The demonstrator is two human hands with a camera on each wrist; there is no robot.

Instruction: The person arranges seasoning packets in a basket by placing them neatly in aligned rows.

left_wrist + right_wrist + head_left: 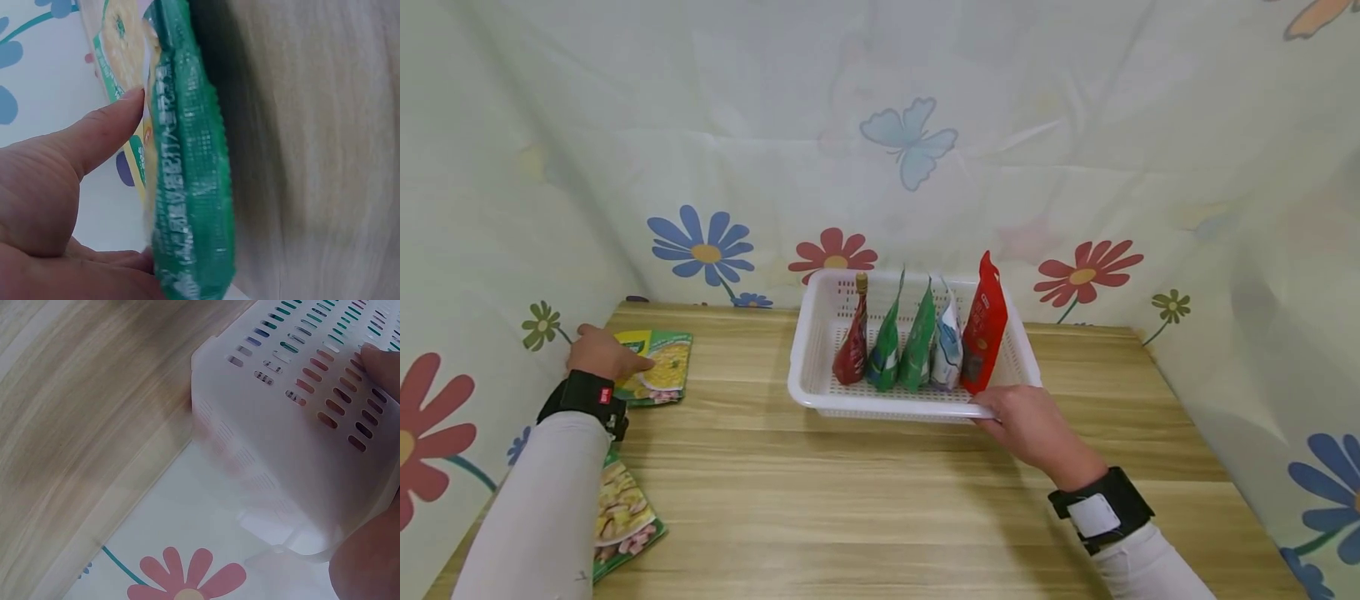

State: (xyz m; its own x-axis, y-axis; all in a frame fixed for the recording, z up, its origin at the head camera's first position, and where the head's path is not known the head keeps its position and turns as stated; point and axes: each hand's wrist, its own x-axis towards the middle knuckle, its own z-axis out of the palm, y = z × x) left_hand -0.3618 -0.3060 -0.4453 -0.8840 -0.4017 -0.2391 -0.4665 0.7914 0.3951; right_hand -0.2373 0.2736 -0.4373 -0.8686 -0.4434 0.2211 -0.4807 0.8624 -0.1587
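At the left of the table, my left hand holds a yellow-green food packet by its left side, the thumb lying over its printed face. In the left wrist view the packet's green end stands close to the camera, and the fingertips go out of sight behind it. My right hand grips the front right rim of a white plastic basket. Its thumb and a finger show against the slotted basket wall in the right wrist view.
Standing in a row in the basket are a red pouch with a gold cap, two green packets, a white-blue packet and a tall red packet. Another green food packet lies partly under my left forearm. Flowered cloth walls border the wooden table.
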